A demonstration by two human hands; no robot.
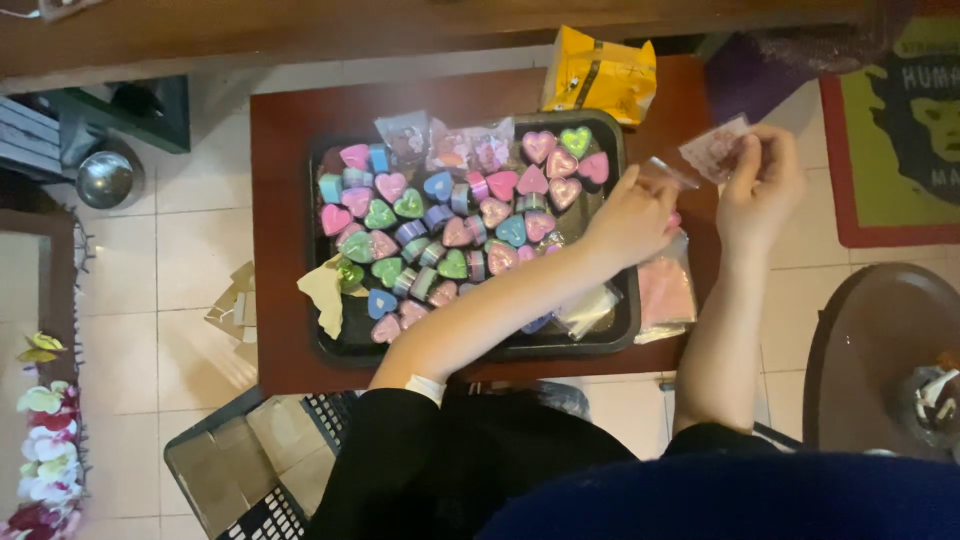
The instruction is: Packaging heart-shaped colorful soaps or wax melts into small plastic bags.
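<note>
A black tray on a small dark red table holds several heart-shaped tins in pink, green, blue and purple. My left hand hovers over the tray's right edge, fingers pinched on a corner of a small clear plastic bag. My right hand is just right of it, above the table's edge, gripping the same bag, which shows a pink item inside. A stack of clear bags with pink contents lies under my hands on the table's right side.
A yellow packet lies at the table's far edge. Two filled clear bags sit at the tray's back. A black crate with cardboard stands on the tiled floor. A round dark table is at the right; flowers far left.
</note>
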